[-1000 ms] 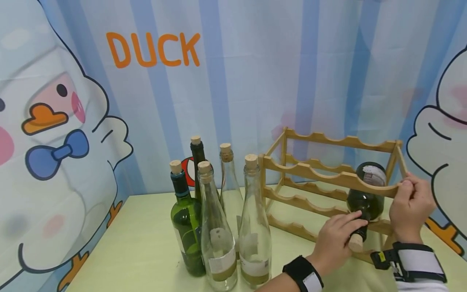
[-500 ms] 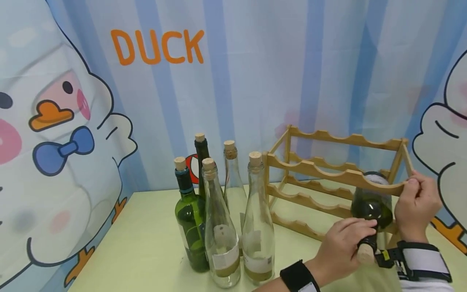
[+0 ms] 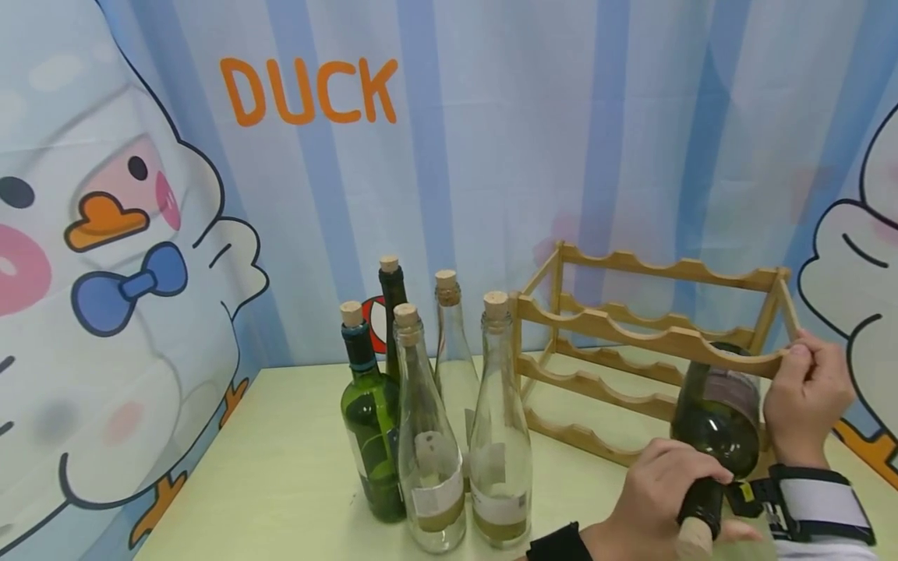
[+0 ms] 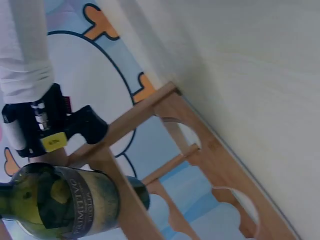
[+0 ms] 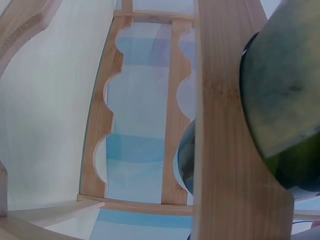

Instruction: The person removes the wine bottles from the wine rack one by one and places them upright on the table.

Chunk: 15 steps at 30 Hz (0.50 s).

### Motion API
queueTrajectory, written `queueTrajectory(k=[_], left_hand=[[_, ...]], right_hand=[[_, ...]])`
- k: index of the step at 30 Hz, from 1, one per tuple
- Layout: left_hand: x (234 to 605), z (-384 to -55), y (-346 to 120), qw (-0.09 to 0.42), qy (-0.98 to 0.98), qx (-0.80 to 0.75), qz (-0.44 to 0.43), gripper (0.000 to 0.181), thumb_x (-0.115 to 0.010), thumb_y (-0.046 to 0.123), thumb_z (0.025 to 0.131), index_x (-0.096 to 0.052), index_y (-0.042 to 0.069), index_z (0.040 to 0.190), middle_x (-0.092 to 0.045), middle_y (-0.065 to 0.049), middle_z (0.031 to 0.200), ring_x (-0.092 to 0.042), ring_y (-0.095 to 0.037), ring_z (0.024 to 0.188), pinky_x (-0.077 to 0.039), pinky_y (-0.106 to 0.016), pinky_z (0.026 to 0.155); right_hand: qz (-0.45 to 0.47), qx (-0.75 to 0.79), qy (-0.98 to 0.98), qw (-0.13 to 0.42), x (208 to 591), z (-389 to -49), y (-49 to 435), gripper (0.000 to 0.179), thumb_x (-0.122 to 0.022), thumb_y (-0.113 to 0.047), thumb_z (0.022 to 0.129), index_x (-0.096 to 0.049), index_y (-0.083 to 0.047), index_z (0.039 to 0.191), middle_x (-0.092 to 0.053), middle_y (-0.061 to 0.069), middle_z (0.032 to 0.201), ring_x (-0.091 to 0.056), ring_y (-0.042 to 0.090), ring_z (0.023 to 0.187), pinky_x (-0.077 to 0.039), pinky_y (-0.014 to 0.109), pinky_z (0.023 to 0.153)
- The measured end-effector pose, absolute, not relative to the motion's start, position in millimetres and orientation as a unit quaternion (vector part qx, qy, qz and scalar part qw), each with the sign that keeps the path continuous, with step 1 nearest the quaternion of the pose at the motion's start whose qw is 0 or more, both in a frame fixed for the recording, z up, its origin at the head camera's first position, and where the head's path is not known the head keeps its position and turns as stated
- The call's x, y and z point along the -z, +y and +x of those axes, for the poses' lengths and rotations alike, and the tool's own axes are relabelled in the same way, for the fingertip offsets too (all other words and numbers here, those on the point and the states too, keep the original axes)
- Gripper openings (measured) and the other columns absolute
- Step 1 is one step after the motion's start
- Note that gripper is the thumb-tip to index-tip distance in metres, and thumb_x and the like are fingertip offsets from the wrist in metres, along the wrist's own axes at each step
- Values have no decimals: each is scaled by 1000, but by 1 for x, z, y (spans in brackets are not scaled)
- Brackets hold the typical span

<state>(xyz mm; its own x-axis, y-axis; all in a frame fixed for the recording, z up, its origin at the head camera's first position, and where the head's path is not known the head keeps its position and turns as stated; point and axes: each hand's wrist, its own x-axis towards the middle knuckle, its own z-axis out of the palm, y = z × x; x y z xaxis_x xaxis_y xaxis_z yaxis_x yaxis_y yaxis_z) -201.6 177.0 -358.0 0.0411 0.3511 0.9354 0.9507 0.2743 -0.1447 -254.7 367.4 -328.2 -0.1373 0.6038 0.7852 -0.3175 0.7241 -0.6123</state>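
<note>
A dark green wine bottle (image 3: 715,421) with a cork lies neck toward me in the right end of the wooden wine rack (image 3: 596,315), its body passing under the top front rail. My left hand (image 3: 655,487) grips its neck, fingers over the top and a thumb showing below. With my right hand (image 3: 807,401) I hold the rack's upper right front corner. In the left wrist view the bottle (image 4: 75,200) shows a "PRIMITIVO" label and runs past a rack bar. The right wrist view has the bottle (image 5: 285,95) close beside a broad rail (image 5: 225,120).
Several corked bottles stand grouped left of the rack, among them a green bottle (image 3: 375,448), a clear bottle (image 3: 431,487) and another clear bottle (image 3: 501,467). They rest on a pale yellow tabletop (image 3: 245,467). A duck-print curtain (image 3: 491,156) hangs behind.
My left hand has drawn the bottle toward me and down out of the rack, so more of its body shows in front. The right hand keeps its hold on the rack corner.
</note>
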Motion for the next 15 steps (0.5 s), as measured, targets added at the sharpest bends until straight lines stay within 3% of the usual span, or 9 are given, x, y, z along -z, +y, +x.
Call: queueTrajectory(k=[5, 9, 12, 15], left_hand=[[352, -194, 174, 436, -635, 327, -547, 21, -80, 30, 64, -66, 19, 74, -65, 8, 83, -55, 1, 85, -36, -9, 90], [351, -188, 169, 368, -629, 356, -585, 15, -76, 19, 69, -62, 14, 73, -68, 5, 82, -59, -2, 92, -34, -9, 95], [345, -181, 165, 308, -609, 415, -602, 16, -74, 8, 70, -59, 8, 76, -68, -1, 82, -60, -7, 99, -37, -12, 95], [331, -174, 161, 294, -563, 484, -602, 24, -74, 0, 66, -54, 3, 78, -64, -7, 78, -62, -11, 92, -42, -14, 89]], right_hand=[[-110, -365, -657, 650, 328, -256, 368, 32, -38, -11, 88, -57, 14, 87, -62, 23, 100, -34, -27, 81, -29, 0, 68], [-113, -360, -663, 647, 329, -256, 369, 31, -38, -12, 89, -56, 13, 89, -60, 26, 101, -33, -27, 82, -29, 0, 69], [-113, -365, -656, 650, 329, -256, 369, 32, -39, -12, 88, -57, 13, 89, -64, 8, 95, -35, -26, 83, -30, 0, 69], [-114, -366, -655, 652, 329, -256, 369, 32, -39, -13, 88, -58, 13, 88, -60, -5, 91, -37, -25, 84, -31, 0, 70]])
